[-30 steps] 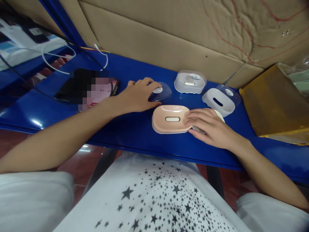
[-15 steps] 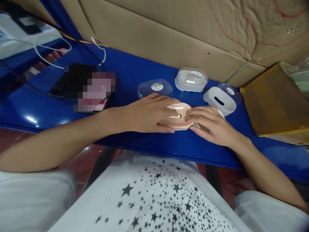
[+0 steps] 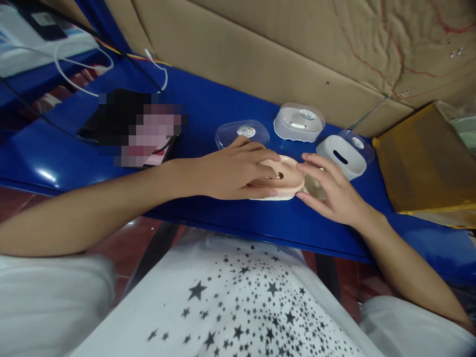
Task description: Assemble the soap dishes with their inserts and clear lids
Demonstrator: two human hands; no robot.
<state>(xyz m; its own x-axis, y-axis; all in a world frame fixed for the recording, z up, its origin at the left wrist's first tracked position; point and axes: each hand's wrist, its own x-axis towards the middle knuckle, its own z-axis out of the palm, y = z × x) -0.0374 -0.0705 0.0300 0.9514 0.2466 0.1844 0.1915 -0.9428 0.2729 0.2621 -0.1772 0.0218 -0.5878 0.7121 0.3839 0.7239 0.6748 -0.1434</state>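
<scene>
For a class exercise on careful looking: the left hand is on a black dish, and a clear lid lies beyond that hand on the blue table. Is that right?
Not quite: the dish under the left hand is peach, not black, as the head view shows. The clear lid does lie beyond that hand on the blue table.

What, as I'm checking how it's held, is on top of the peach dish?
The left hand covers the left end of the peach dish and part of its slot; what lies beneath can't be seen. The right hand touches the dish's right edge.
</scene>
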